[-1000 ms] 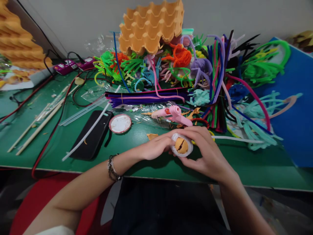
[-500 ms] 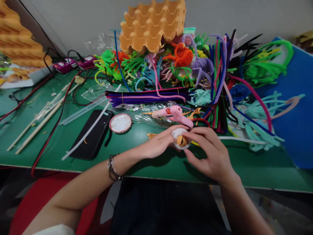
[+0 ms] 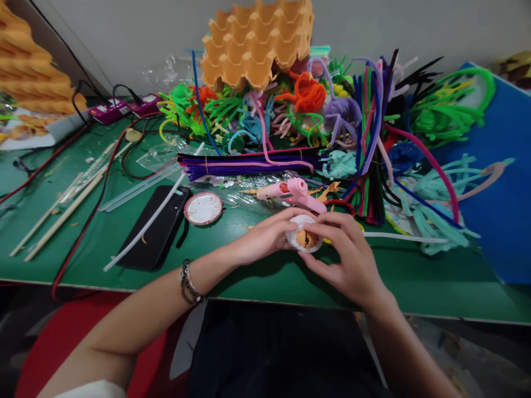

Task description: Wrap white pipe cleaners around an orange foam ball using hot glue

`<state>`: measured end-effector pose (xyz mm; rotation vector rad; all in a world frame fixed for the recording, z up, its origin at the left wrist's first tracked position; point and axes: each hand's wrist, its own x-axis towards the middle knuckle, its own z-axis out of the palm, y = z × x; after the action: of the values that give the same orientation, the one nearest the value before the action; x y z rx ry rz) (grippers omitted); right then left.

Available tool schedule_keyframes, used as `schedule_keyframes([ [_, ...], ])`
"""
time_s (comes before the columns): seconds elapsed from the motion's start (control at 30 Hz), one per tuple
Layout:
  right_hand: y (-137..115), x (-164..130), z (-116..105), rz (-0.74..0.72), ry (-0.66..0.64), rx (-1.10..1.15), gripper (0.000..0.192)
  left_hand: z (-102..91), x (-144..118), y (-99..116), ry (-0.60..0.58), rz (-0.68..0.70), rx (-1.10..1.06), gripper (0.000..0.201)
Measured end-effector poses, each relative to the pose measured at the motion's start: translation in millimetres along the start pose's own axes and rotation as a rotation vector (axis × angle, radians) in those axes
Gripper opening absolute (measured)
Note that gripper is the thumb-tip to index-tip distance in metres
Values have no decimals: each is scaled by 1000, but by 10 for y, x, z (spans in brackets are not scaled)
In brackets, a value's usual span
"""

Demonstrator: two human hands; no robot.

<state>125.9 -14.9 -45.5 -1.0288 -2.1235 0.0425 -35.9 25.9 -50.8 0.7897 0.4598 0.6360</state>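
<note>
**Green table, fuzzy heap, one small round piece in both hands**

Green table [image 3: 124, 260] first, running wide under everything. Along its far edge sprawls the heap of coloured pipe cleaners [image 3: 365, 127], with an orange moulded egg tray [image 3: 257, 44] propped on top. Left of centre lies a black flat phone [image 3: 155, 226], a white stick across it, and just beside it a round white lid with a red rim [image 3: 203, 208]. A pink glue gun [image 3: 296, 193] rests just beyond the hands.

Now the small stuff, near the front edge at the middle: a little round white fuzzy piece with an orange centre [image 3: 305, 236], held just above the table. The left hand [image 3: 265, 237] cups it from the side, fingers closed against it. The right hand [image 3: 344, 260] pinches its other side, fingertips curled over the rim.

To do this well, I'd judge: light pressure only, so the fuzzy ring keeps its round, and the left hand steady while the right presses the orange centre home.
</note>
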Motion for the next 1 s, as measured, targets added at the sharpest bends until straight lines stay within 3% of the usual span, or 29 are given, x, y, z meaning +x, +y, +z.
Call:
schedule_keyframes([
  [0.3,-7,-29,30,-29,-3,-33,33,1,-45,-20,86,-5,205,22],
  [0.43,12,-45,30,-33,-54,-51,35,-17,-35,-59,96,-13,161,24],
  [0.77,-5,-22,11,6,-36,-6,34,-26,-1,-77,26,-17,-56,25],
  [1.0,6,-3,-3,77,-26,79,42,2,10,-16,-58,-55,-20,37],
])
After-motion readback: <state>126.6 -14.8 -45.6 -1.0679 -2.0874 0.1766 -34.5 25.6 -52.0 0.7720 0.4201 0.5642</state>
